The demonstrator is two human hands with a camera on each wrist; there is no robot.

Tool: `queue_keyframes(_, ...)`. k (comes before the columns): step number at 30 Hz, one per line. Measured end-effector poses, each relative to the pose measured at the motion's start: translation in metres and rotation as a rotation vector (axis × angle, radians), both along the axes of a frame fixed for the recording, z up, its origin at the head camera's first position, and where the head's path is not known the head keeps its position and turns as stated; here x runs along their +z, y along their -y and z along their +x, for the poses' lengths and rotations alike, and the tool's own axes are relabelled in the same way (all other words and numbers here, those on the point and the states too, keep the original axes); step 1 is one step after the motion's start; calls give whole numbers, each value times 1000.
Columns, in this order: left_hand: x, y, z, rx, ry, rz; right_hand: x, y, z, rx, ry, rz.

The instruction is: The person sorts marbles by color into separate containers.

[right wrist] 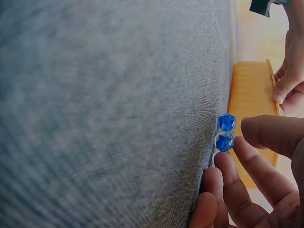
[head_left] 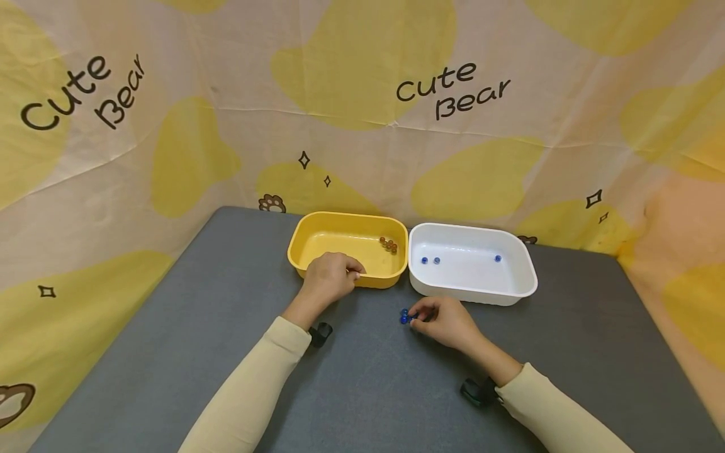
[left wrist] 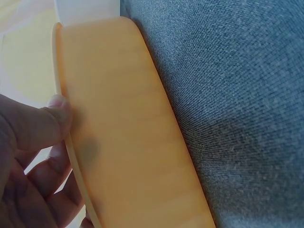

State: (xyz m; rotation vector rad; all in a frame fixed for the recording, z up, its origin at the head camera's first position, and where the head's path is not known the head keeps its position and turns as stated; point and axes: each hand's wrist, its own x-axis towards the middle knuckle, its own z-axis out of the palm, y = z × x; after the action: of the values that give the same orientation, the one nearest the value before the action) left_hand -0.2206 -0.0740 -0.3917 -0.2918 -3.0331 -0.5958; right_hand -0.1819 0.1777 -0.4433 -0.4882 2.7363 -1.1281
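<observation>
My left hand (head_left: 331, 277) grips the near rim of a yellow plastic tub (head_left: 385, 281); in the left wrist view its thumb lies on the outer side and the fingers are behind the rim. Several amber-brown marbles (head_left: 389, 245) sit inside, at the tub's right end. My right hand (head_left: 445, 322) is low over the grey tabletop, its thumb and fingers apart beside a small cluster of clear blue marbles (right wrist: 224, 141). The fingertips partly hide the cluster, and whether they touch it I cannot tell.
Right beside the yellow tub stands a white tub (head_left: 472, 296), with three blue marbles (head_left: 437, 260) spread on its floor. Both stand at the back of the grey table (head_left: 362, 390), before a patterned cloth (head_left: 351, 126). Dark devices (head_left: 321, 335) are strapped to both wrists.
</observation>
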Motion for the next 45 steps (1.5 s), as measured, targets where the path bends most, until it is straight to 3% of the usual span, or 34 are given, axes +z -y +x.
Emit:
queue_keyframes(30,0,-1,0,2,0,-8,-3,2,-3,19,-25,68)
queue_keyframes(45,1,0,0,4,8,-8,3,1,-3,24,-4,-13)
